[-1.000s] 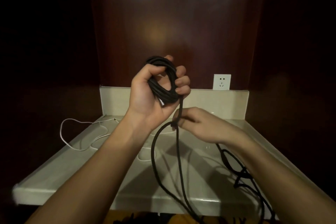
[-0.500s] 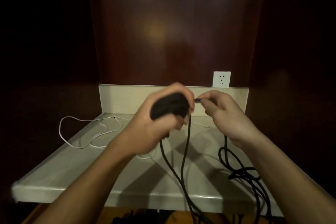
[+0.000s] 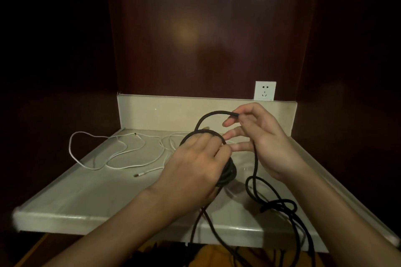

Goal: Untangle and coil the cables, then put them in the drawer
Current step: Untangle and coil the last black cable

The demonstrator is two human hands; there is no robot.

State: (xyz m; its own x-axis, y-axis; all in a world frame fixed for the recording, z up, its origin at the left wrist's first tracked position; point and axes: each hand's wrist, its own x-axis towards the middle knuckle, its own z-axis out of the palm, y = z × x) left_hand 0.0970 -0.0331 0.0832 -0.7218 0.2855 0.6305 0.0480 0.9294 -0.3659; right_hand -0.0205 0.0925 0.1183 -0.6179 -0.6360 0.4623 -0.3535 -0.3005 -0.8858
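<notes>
A thick black cable (image 3: 256,158) is partly wound into a coil (image 3: 227,174) that my left hand (image 3: 195,171) grips just above the pale shelf (image 3: 91,199). My right hand (image 3: 260,138) pinches a strand of the same cable between thumb and forefinger and holds it in an arch over the coil. The cable's loose length lies in tangled loops at the right (image 3: 280,206) and hangs over the shelf's front edge. A thin white cable (image 3: 112,154) sprawls in loose loops on the shelf's left half, one plug end (image 3: 138,174) lying free.
The shelf has a raised back lip and side rims, set in a dark wooden alcove. A white wall socket (image 3: 265,91) sits above the back lip at the right. Below the front edge, something yellow-orange (image 3: 208,256) with more dark cable shows dimly.
My left hand has come down from chest height to just above the shelf with the coil. My right hand has moved up and right, drawing a new loop of black cable over it.
</notes>
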